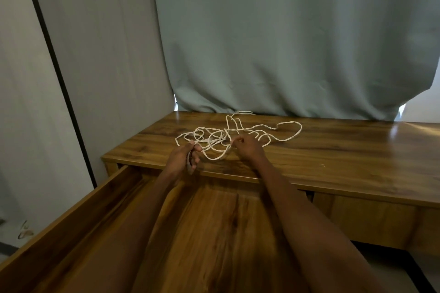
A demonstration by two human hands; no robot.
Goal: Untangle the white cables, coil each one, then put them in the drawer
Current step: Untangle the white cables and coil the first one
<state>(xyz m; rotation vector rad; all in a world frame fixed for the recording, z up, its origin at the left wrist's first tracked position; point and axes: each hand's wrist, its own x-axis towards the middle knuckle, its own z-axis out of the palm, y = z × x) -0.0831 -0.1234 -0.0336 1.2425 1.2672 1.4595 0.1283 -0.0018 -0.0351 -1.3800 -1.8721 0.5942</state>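
A tangle of white cables (pixel 281 127) lies spread on the wooden desk top (pixel 333 150), with loops reaching back to the curtain. My left hand (pixel 184 156) pinches a cable strand at the tangle's near left side, fingers curled. My right hand (pixel 248 147) pinches another strand just right of the middle. A slack loop (pixel 215 157) hangs between the two hands. Below my forearms the wooden drawer (pixel 71 216) stands pulled out, and its bottom shows nothing inside.
A grey-green curtain (pixel 285 43) hangs down to the desk's back edge. A pale wall panel with a black strip (pixel 59 78) stands to the left. The desk's front edge runs just under my hands, and a closed drawer front (pixel 371 219) sits at right.
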